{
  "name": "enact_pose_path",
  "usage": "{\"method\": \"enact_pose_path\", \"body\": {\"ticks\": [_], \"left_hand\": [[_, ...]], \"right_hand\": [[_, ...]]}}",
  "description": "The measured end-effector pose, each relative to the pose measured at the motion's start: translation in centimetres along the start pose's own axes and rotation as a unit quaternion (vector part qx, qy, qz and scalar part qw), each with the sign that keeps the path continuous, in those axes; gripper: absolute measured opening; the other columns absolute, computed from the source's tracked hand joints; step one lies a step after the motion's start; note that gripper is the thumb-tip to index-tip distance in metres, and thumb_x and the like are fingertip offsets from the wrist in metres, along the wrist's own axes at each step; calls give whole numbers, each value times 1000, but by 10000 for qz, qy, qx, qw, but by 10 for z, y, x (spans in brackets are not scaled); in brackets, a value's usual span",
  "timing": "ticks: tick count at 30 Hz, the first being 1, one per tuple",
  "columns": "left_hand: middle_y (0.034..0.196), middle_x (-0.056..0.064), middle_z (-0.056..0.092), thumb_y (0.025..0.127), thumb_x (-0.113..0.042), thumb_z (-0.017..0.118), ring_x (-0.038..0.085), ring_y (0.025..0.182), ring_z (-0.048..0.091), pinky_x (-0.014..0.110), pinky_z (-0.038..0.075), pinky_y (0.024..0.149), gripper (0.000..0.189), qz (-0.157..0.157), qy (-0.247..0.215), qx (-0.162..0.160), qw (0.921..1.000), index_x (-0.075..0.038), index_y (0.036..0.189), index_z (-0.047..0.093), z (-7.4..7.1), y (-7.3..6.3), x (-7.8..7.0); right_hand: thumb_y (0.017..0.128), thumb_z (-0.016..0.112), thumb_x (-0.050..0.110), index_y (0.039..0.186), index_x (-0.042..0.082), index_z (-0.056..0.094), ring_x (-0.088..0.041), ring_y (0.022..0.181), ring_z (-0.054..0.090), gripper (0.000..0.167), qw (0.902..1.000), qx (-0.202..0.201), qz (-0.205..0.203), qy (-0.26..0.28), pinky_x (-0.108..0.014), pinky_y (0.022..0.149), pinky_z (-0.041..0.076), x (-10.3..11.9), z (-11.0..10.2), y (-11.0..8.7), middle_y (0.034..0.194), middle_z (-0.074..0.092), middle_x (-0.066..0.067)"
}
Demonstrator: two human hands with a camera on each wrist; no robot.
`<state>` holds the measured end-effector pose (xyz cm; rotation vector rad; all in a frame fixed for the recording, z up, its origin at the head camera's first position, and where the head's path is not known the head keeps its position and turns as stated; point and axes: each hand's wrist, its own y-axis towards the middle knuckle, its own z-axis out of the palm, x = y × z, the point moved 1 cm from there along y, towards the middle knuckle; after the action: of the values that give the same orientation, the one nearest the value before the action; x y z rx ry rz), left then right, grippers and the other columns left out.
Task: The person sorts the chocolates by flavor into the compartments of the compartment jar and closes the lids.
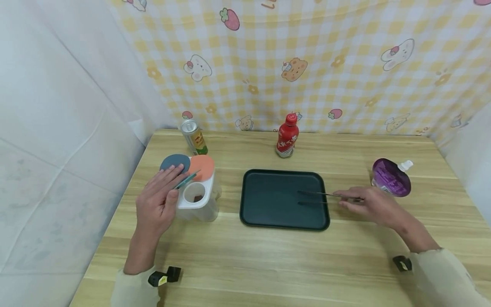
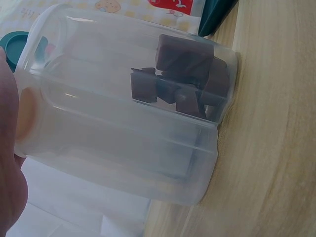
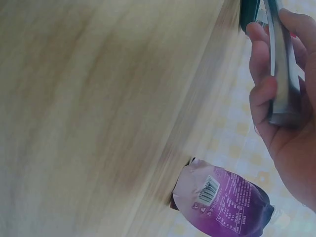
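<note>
My left hand lies over a clear storage container, its fairly straight fingers resting on the blue lid. Beside that is an orange lid. A teal lid stands tilted up by the thumb, next to an uncovered round opening. Through the wall, the left wrist view shows several dark brown chunks at the container's bottom. My right hand holds metal tongs by the handle. Their spread tips hang over the right part of the dark green tray, with nothing between them.
Behind the container stands a drink can. A red bottle is upright behind the tray. Just beyond my right hand lies a purple spouted pouch. The wooden table ends at a checked curtain.
</note>
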<state>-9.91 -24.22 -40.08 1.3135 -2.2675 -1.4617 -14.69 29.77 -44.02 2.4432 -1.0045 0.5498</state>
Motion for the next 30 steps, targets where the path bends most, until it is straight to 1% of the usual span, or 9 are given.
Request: {"method": "enact_pose_path", "body": {"ticks": [7,13,20,25,27,30], "left_hand": [[126,10,71,110,-46,42,32,121,65,43,41,113,58,4,-18,-14,10000,-2,117,78,0,1,0],[127,10,71,110,-46,41,33,121,65,44,42,113,58,-3,-2,-3,10000,-2,117,78,0,1,1],[126,12,71,110,-47,42,38,119,66,44,41,113,59,-45,-94,-5,9999,-1,117,78,0,1,1],[124,13,71,110,-48,42,40,117,66,44,41,113,60,-44,-118,-50,9999,-1,116,78,1,1,1],[124,13,71,110,-48,42,40,116,66,43,41,113,60,-38,-108,-59,9999,-1,115,78,1,1,1],[124,13,71,110,-48,42,40,116,67,43,42,113,60,-24,-94,-76,9999,-1,115,78,1,1,1]], "right_hand": [[87,80,-1,120,6,77,-3,88,70,33,9999,-22,65,-135,-16,69,54,-5,1,-1,103,77,2],[86,79,-4,120,4,76,-6,92,71,34,9999,-6,128,-115,-15,73,54,-7,3,-1,106,77,-1],[86,79,-4,120,4,76,-14,97,71,35,9997,-27,136,-194,-13,81,52,-7,5,0,107,76,0],[85,81,-3,119,4,76,-16,96,71,35,9996,-16,158,-231,-14,81,52,-6,6,1,107,75,1],[85,81,-2,119,4,76,-16,95,71,35,9996,-7,179,-241,-17,81,54,-6,7,2,107,75,1],[85,82,-1,119,4,76,-17,95,71,35,9995,-11,179,-249,-25,78,57,-5,7,2,107,75,1]]}}
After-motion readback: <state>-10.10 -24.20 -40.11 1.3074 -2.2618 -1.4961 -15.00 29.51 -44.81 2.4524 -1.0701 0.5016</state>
